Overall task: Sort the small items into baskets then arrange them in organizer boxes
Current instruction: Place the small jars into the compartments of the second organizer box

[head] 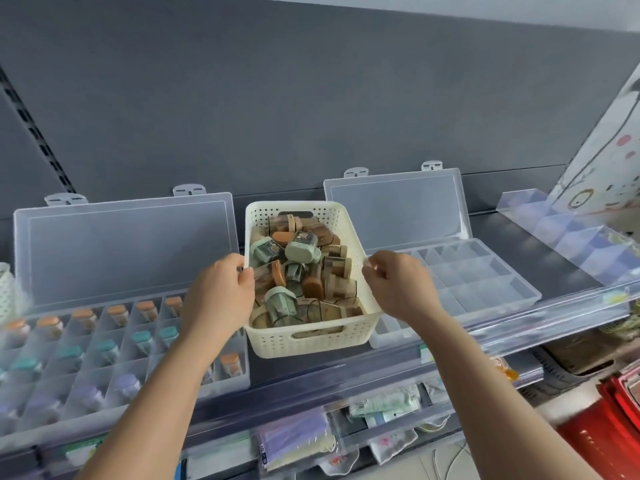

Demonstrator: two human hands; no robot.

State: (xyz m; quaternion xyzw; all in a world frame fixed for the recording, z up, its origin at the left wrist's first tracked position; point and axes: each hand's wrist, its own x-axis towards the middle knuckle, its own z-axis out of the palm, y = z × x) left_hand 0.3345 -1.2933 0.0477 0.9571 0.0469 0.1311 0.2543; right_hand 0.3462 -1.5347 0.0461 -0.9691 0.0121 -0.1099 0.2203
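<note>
At the bottom of the frame, a lower tier holds flat packets [381, 407] behind clear plastic, blurred and hard to read. A red basket [606, 427] is cut off at the lower right corner.

Above them a clear front rail [519, 323] edges the dark shelf [540, 251]. Both forearms reach over it from below. The left hand [218, 292] curls its fingers over the left rim of the cream basket [311, 344], and the right hand [398, 285] grips the right rim with bent fingers.

The basket sits at the centre of the frame, between two clear boxes. It is heaped with small items [301, 268], little jars with green, orange and brown caps.

The left organizer box [244, 362] just beside it has rows of compartments filled with capped jars. Its near left corner runs out of the frame. The right organizer box [485, 271] shows bare compartments, its near left part hidden by the right wrist. Both lids stand open against the grey back panel [311, 98].

Bare shelf lies right of that box, up to a clear divider strip [561, 230]. A pale illustrated card [602, 161] leans at the upper right. A white perforated thing [7, 289] is barely visible at the left edge.
</note>
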